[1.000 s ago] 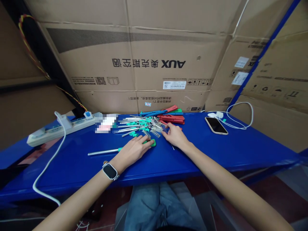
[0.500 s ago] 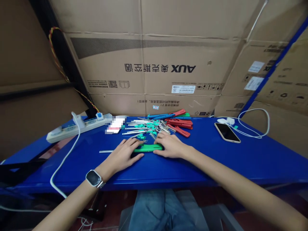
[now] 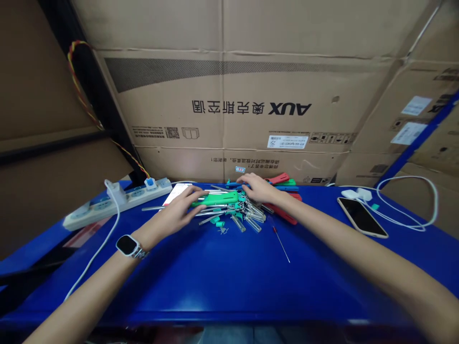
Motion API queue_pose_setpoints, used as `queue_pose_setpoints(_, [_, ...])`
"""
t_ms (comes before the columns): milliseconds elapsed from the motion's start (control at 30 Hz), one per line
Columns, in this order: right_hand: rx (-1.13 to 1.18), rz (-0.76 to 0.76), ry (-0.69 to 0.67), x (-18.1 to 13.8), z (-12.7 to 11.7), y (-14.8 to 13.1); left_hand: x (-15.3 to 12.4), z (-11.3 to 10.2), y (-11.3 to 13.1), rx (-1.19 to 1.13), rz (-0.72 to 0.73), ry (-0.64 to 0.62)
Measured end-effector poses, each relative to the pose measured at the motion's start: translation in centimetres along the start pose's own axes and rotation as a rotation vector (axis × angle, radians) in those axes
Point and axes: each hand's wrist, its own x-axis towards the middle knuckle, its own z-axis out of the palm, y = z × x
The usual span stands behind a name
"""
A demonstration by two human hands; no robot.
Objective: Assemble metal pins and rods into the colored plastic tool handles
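My left hand is closed around a green stick lighter, its handle pointing right and its metal tube showing left of the hand. The lighter is above a pile of metal tubes, clear plastic tubes and small teal parts. My right hand is at the back of the pile, fingers and thumb apart, over blue handle pieces. Red handle pieces lie partly under my right forearm, with another red one behind the hand.
A thin red-ended rod lies in front of the pile. A white power strip and a white card are at the left. A phone and white cable lie right. Cardboard walls the back.
Both hands have moved away from me toward the pile. The green lighter has gone with my left hand; my right hand has let go of it and reached the blue pieces.
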Motion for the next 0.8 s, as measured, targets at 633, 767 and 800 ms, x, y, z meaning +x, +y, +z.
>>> queue_pose_setpoints(633, [-0.029, 0.085, -0.231, 1.3, 2.4, 2.3, 13.3, 4.8, -6.6, 0.007, 0.093, -0.102])
queue_pose_setpoints(767, [-0.026, 0.076, -0.214, -0.4, 2.0, 1.8, 14.8, 7.2, -6.5, 0.031, 0.107, -0.121])
queue_pose_setpoints(800, [-0.023, 0.069, -0.214, -0.7, 2.0, 1.7, 15.0, 7.7, -6.4, 0.05, 0.1, -0.129])
